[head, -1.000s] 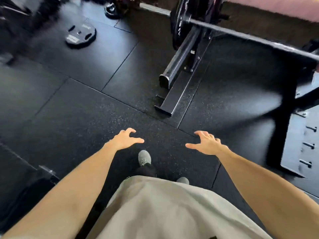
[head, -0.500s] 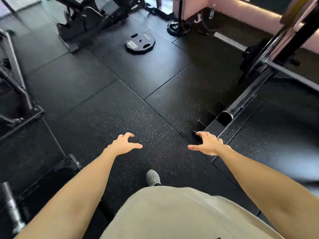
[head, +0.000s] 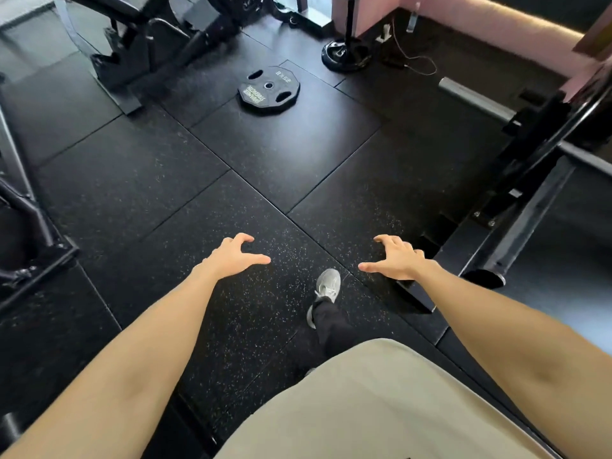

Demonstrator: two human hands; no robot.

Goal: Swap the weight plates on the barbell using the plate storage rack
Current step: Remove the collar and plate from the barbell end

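A black weight plate (head: 269, 89) with white lettering lies flat on the rubber floor, far ahead of me. The bare silver end of the barbell (head: 473, 96) sticks out at the upper right, resting on a black rack (head: 543, 150). My left hand (head: 233, 255) and my right hand (head: 397, 258) are held out in front of me above the floor, fingers loosely spread, holding nothing. Both are well short of the plate.
A black machine base (head: 132, 71) stands at the upper left and a frame (head: 29, 226) runs along the left edge. The rack's floor beam (head: 516, 233) lies at the right. A fan stand base (head: 346, 56) and a cable sit near the pink wall. My grey shoe (head: 328, 283) steps forward.
The view has swung left and I have stepped forward: the floor plate has moved toward the middle of the view and looks closer. The rack has slid to the right edge. Both hands stay empty.
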